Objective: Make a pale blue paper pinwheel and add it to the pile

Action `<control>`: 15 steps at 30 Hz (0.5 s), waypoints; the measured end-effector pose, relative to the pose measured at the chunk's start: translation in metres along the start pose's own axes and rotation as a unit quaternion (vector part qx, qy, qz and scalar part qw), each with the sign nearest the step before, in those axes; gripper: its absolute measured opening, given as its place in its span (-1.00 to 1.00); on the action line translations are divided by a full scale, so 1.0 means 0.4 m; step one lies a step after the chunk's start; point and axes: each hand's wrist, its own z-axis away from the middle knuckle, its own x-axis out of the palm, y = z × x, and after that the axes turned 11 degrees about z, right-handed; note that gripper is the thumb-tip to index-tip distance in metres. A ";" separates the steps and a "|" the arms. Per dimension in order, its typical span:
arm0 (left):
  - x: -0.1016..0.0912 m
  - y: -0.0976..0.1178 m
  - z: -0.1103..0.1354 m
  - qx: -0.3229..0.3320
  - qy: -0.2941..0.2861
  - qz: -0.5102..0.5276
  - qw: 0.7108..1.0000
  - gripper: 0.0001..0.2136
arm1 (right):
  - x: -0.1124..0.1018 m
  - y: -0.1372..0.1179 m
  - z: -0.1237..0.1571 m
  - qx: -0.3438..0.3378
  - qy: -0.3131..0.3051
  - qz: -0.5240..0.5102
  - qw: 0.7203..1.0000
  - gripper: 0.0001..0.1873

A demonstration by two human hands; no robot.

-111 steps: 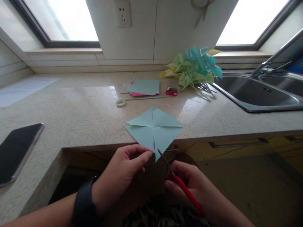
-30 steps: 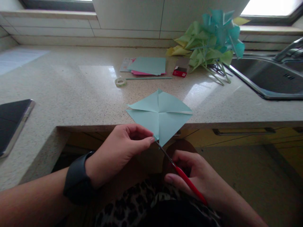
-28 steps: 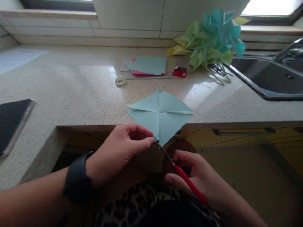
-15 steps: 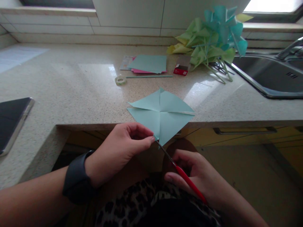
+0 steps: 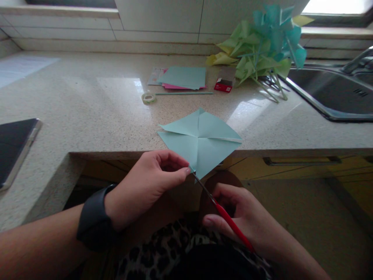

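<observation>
At the front edge of the worktop, the light blue sheet is held like a diamond, and its near corner reaches out beyond the edge. Slits run inwards from its left and right corners. The left hand, with a dark watch at the wrist, has its thumb and forefinger pressed together on the sheet, just beside this near corner; its other fingers are mostly hidden. The right hand is closed around the red handles of the scissors; its thumb and forefinger stand apart from each other, and how the fingers sit in the loops I cannot tell. The blades touch the sheet near the left thumb, but whether they are parted is not clear. Farther back stands a small red box, its upper part see-through or greyish; what is in it I cannot make out. Beside it lie a stack of blue and pink papers, a thin stick and a roll of tape. Green, yellow and blue paper pinwheels lie next to the metal sink.
</observation>
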 end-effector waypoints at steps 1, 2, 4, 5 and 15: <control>0.000 0.002 0.000 -0.002 -0.002 -0.001 1.000 -0.84 | -0.001 -0.002 0.000 -0.002 0.001 0.000 1.000 -0.59; 0.001 0.003 0.000 -0.003 -0.003 -0.002 1.000 -0.84 | -0.002 -0.003 -0.001 -0.003 0.002 0.001 1.000 -0.60; 0.001 0.004 0.001 -0.004 -0.003 -0.002 1.000 -0.84 | -0.001 -0.003 -0.001 -0.006 0.007 0.009 1.000 -0.60; 0.002 0.004 0.001 -0.004 -0.003 0.000 1.000 -0.84 | -0.001 -0.003 -0.002 -0.007 0.009 0.012 1.000 -0.59; 0.001 -0.002 0.000 -0.007 -0.005 0.016 1.000 -0.84 | 0.001 0.008 -0.003 -0.001 0.016 0.025 1.000 -0.58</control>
